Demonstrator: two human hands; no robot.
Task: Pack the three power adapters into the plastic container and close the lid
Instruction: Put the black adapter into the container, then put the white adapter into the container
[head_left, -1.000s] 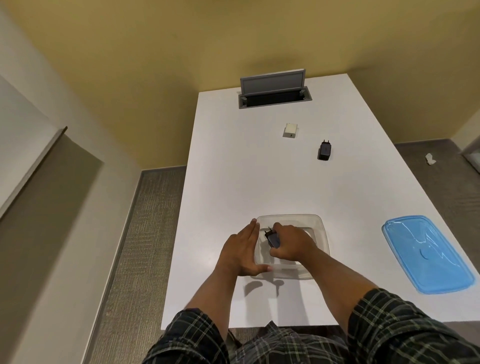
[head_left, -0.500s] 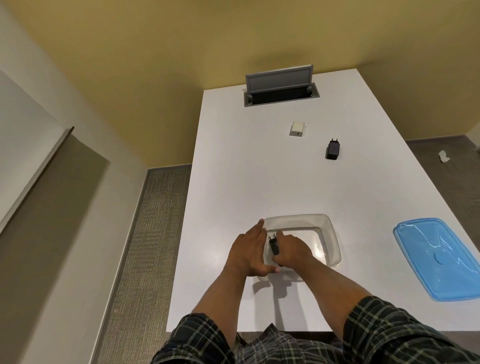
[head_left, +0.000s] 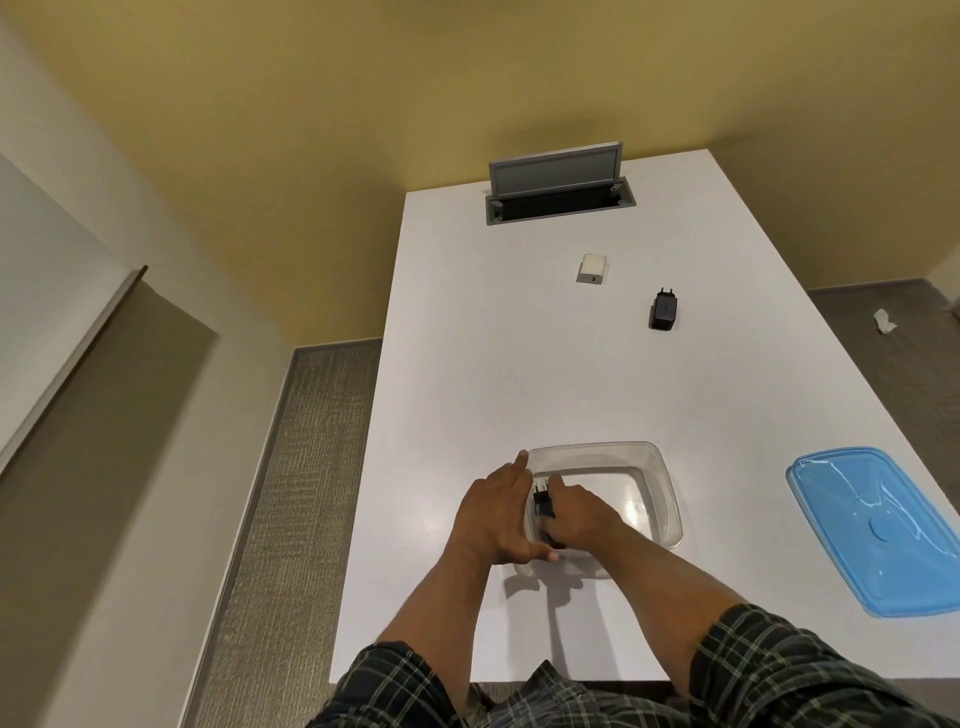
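Note:
A clear plastic container (head_left: 660, 478) stands open near the table's front edge. My right hand (head_left: 576, 514) is inside its left end, closed around a black power adapter (head_left: 543, 503) with its prongs pointing away from me. My left hand (head_left: 493, 512) lies flat against the container's left outer wall, fingers stretched out. A white adapter (head_left: 592, 268) and a second black adapter (head_left: 663, 310) lie farther back on the white table (head_left: 467, 364). The blue lid (head_left: 878, 525) lies on the table to the right of the container.
A grey cable hatch (head_left: 558, 187) with its flap raised sits at the table's far end against the yellow wall. Carpet runs along both sides of the table, with a scrap of white paper (head_left: 883, 321) on the floor at right.
My right hand has lowered the black adapter deeper into the container's left end. The view shifted slightly left, so objects appear farther right.

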